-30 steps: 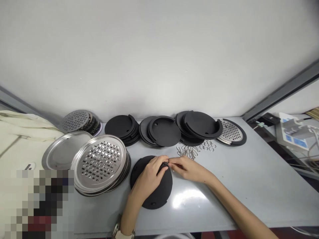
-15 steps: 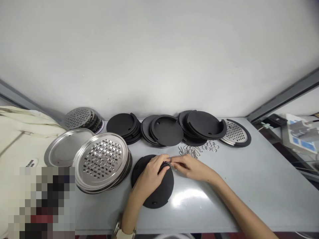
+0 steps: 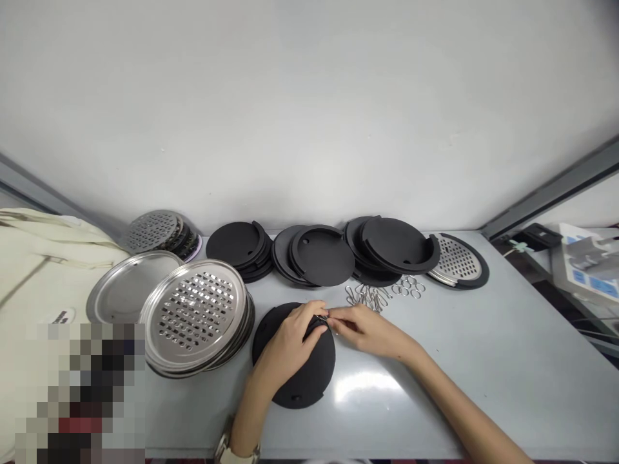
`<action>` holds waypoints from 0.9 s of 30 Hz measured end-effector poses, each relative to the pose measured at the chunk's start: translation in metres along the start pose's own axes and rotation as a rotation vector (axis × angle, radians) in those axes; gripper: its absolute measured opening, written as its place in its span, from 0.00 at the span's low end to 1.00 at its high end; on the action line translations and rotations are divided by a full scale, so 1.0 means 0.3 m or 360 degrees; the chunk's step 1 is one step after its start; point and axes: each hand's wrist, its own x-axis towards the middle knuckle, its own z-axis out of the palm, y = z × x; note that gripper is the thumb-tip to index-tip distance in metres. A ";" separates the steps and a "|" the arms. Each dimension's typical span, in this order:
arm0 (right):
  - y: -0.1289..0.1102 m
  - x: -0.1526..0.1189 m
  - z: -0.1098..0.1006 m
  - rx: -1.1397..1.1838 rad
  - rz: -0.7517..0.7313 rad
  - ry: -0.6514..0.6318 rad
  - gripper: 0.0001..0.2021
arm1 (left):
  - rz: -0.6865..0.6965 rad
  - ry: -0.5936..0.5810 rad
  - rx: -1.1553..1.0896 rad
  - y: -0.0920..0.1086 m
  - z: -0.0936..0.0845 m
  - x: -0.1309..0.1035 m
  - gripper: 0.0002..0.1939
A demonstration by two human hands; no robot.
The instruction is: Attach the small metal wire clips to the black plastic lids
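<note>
A black round disc [image 3: 314, 380] with a notched rim lies on the table in front of me. Over its upper part is my left hand [image 3: 293, 341], thumb and forefinger pinched on a small metal ring [image 3: 321, 317] by the disc's far edge. From the right, my right hand [image 3: 362, 328] meets it there, its fingertips closed close against the ring; what they pinch is mostly hidden. Beyond the right hand lie a heap of metal hooks [image 3: 367, 296] and several loose rings [image 3: 409, 285].
Black disc stacks [image 3: 236, 245] line the wall. Perforated metal grater discs [image 3: 198, 316] are piled at left, beside a plain metal plate [image 3: 130, 283]. A grater disc in a black holder [image 3: 459, 261] sits at the far right of the row. Cream fabric [image 3: 43, 277] covers the left side.
Both hands stay together at the disc's edge, with only slight finger movement. The right fingertips have come a little closer to the left ones. The view has shifted slightly.
</note>
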 end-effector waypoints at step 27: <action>-0.006 -0.008 0.013 -0.0044 0.0019 0.0047 0.14 | 0.0031 0.0007 0.0092 0.006 -0.017 0.009 0.31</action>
